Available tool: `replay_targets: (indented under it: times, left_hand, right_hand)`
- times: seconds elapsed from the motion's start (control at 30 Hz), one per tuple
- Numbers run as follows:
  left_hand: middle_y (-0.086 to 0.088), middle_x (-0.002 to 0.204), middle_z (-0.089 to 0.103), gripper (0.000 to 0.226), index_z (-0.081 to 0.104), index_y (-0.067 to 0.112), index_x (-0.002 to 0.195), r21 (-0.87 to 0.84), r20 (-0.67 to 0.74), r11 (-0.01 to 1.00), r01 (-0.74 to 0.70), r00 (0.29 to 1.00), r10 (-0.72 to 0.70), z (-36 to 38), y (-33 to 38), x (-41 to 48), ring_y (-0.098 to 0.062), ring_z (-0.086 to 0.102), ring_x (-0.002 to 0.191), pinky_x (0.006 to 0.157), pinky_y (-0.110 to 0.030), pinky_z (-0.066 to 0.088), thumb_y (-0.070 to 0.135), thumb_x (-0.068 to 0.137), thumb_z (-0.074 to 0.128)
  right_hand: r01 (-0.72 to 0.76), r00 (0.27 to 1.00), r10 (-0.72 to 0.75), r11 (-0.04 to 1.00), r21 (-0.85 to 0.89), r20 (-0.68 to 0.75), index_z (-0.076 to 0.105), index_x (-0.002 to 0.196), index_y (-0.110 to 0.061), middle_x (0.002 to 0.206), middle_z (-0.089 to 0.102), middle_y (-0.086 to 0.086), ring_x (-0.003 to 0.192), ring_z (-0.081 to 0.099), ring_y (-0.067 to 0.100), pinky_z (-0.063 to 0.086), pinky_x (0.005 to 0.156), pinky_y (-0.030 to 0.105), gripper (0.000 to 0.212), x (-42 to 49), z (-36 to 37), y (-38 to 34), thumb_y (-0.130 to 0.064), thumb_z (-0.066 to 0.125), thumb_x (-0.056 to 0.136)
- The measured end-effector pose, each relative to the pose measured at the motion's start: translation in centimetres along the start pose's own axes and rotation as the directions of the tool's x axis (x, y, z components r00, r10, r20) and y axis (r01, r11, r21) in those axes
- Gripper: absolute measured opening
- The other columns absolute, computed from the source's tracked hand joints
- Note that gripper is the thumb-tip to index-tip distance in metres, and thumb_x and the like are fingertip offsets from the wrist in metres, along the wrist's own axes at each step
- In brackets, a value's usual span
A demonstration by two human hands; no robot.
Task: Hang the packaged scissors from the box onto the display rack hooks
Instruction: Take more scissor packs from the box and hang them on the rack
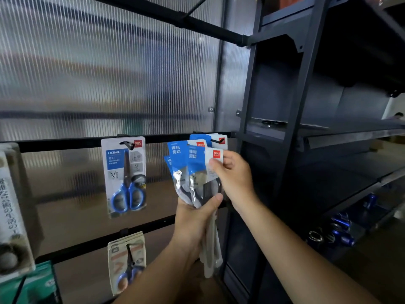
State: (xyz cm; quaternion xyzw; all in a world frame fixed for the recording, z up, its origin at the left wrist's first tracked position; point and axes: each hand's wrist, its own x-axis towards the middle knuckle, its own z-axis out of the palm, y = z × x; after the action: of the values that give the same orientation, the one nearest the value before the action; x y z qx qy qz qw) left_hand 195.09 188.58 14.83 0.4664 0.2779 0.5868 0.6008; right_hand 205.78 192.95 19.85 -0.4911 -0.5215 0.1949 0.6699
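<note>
While the left hand grips a fanned bundle of packaged scissors round its lower half, thumb across the front and fingers behind, the right hand pinches the upper corner of the rightmost pack between thumb and fingertips. At least four card tops show in the fan: three with blue headers and the pinched one, white with a red logo. More pale pack ends hang below the left palm; their number cannot be told.

Just behind the fan, the right hook sticks out from the upper rail and already carries at least one blue-topped hung pack, which the bundle mostly hides. To the left on the same rail a second hook holds one HOME pack with blue-handled scissors, hanging straight. Below it, on the lower rail, a third hook bears a small stack of packs, several deep, also blue-handled.

At the bottom left corner a green box shows only its edge; its contents are out of sight. Behind the rails stands a ribbed translucent panel. To the right, a dark shelf unit holds a few blue metal pieces and some steel rings on a low shelf.
</note>
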Motion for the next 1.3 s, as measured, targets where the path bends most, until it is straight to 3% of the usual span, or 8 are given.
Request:
replay_targets:
  times: [0.2, 0.37, 0.57, 0.67, 0.93, 1.1, 1.2, 1.3]
  left_hand:
    - [0.005, 0.105, 0.075, 0.026, 0.059, 0.031, 0.121, -0.053, -0.077, 0.998, 0.03, 0.996, -0.034, -0.1, 0.5, 0.0, -0.012, 0.071, 0.096, 0.082, -0.032, 0.055, 0.039, 0.096, 0.056]
    - [0.005, 0.094, 0.076, 0.018, 0.061, 0.028, 0.113, -0.049, -0.114, 0.999, 0.013, 0.993, -0.018, -0.9, 0.8, -0.4, -0.012, 0.073, 0.087, 0.065, -0.022, 0.055, 0.035, 0.097, 0.056]
    - [0.011, 0.105, 0.074, 0.021, 0.06, 0.032, 0.115, -0.018, -0.123, 0.999, -0.04, 0.992, 0.038, -1.7, 1.1, -1.0, -0.009, 0.071, 0.097, 0.079, -0.025, 0.051, 0.031, 0.095, 0.059]
    - [0.013, 0.101, 0.074, 0.02, 0.06, 0.029, 0.114, -0.035, -0.112, 0.998, -0.055, 0.992, 0.051, -1.8, 1.3, -1.0, -0.005, 0.072, 0.091, 0.069, -0.017, 0.052, 0.028, 0.095, 0.06]
    - [0.003, 0.103, 0.074, 0.023, 0.058, 0.022, 0.115, -0.03, -0.097, 0.999, -0.046, 0.994, 0.043, -1.9, 1.2, -0.6, -0.008, 0.072, 0.089, 0.063, -0.016, 0.055, 0.019, 0.093, 0.064]
    - [-0.008, 0.107, 0.073, 0.031, 0.058, 0.014, 0.121, -0.02, -0.099, 0.999, -0.033, 0.995, 0.031, -2.0, 1.0, 0.1, -0.019, 0.072, 0.091, 0.077, -0.032, 0.06, 0.018, 0.091, 0.066]
    - [-0.008, 0.11, 0.072, 0.033, 0.057, 0.013, 0.123, -0.016, -0.087, 0.999, -0.037, 0.996, 0.036, -1.7, 0.6, 0.5, -0.02, 0.071, 0.096, 0.079, -0.031, 0.059, 0.013, 0.091, 0.065]
    - [-0.009, 0.113, 0.072, 0.037, 0.056, 0.011, 0.125, -0.002, -0.051, 0.999, -0.038, 0.998, 0.038, -1.2, 0.3, 0.8, -0.027, 0.069, 0.106, 0.092, -0.052, 0.054, 0.008, 0.09, 0.066]
  right_hand:
    - [0.018, 0.982, -0.007, 0.998, 0.059, -0.187, 0.059, 0.089, -0.026, 0.091, 0.07, -0.005, 0.09, 0.069, 0.016, 0.058, 0.083, 0.035, 0.016, 1.7, -0.8, -0.1, -0.01, 0.062, 0.092]
    - [0.023, 0.962, -0.022, 1.0, -0.002, -0.272, 0.062, 0.102, -0.015, 0.1, 0.071, 0.003, 0.086, 0.066, 0.01, 0.053, 0.072, 0.018, 0.009, 3.9, -1.6, -0.1, -0.011, 0.059, 0.095]
    - [-0.012, 0.974, -0.021, 0.99, -0.143, -0.228, 0.065, 0.112, -0.005, 0.103, 0.07, 0.006, 0.094, 0.066, 0.018, 0.05, 0.075, 0.022, 0.02, 5.7, -0.9, 0.6, -0.014, 0.06, 0.094]
    - [-0.024, 0.975, -0.011, 0.987, -0.158, -0.222, 0.065, 0.111, -0.005, 0.103, 0.069, 0.005, 0.091, 0.063, 0.016, 0.05, 0.079, 0.026, 0.019, 6.0, -0.3, 0.8, -0.012, 0.059, 0.094]
    - [-0.064, 0.983, 0.023, 0.973, -0.224, -0.184, 0.061, 0.108, -0.007, 0.105, 0.068, 0.011, 0.095, 0.064, 0.023, 0.045, 0.071, 0.025, 0.015, 7.5, 1.2, 1.5, -0.016, 0.059, 0.096]
    - [-0.04, 0.954, -0.049, 0.957, -0.288, -0.294, 0.06, 0.112, -0.012, 0.111, 0.061, 0.007, 0.097, 0.06, 0.02, 0.042, 0.081, 0.023, 0.019, 5.1, 0.0, 2.3, -0.019, 0.056, 0.095]
    - [0.024, 0.981, -0.054, 0.986, -0.165, -0.184, 0.061, 0.097, -0.022, 0.097, 0.067, 0.002, 0.09, 0.064, 0.021, 0.051, 0.079, 0.035, 0.01, 2.5, -0.1, 2.4, -0.026, 0.052, 0.099]
    - [0.029, 0.998, -0.03, 1.0, -0.008, -0.056, 0.061, 0.092, -0.026, 0.096, 0.071, -0.001, 0.092, 0.068, 0.016, 0.055, 0.082, 0.034, 0.007, 0.4, 0.2, 1.3, -0.024, 0.057, 0.097]
